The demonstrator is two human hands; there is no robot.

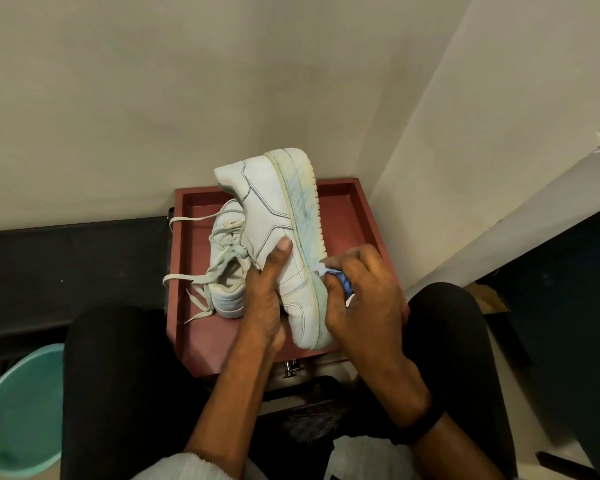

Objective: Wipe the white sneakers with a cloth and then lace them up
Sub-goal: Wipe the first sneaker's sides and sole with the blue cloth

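Grips the white sneaker (274, 209) at frame centre in the left hand (262, 296), fingers curled round its upper, above the red tray (355, 209). Presses a blue cloth (344, 285), pinched in the right hand (364, 299), against the midsole.

Single head-worn wide-angle view. It faces forward and steeply down, close above the left hand (267, 292) and right hand (364, 296), over the red tray (359, 206) between the knees (118, 341); wall (187, 98) fills the upper frame.

Beige walls (153, 98), red tray-table (361, 216).
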